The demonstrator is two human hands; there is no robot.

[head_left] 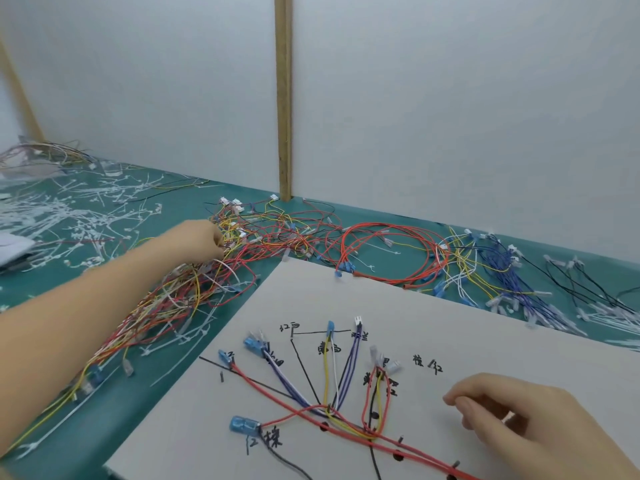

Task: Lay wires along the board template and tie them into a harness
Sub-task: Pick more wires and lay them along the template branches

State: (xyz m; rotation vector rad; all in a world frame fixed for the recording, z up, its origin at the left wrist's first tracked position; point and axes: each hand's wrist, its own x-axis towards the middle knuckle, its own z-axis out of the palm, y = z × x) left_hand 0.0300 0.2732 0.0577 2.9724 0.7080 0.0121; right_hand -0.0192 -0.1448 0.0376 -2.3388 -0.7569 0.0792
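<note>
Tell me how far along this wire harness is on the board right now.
Partly laid. Done: red, purple, yellow and white wires already fan along the board template. In hand: the left hand is reaching into the tangled wire pile, seemingly for the next wire, while the right hand rests on the board, holding nothing. Left: no ties are visible on the laid wires, and loose zip ties lie on the mat.

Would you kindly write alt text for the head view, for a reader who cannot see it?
A person's left hand reaches into a tangled pile of coloured wires on a green table, while the right hand rests with loosely curled fingers on a white template board. Several wires with blue connectors already lie along the board's drawn lines.
</note>
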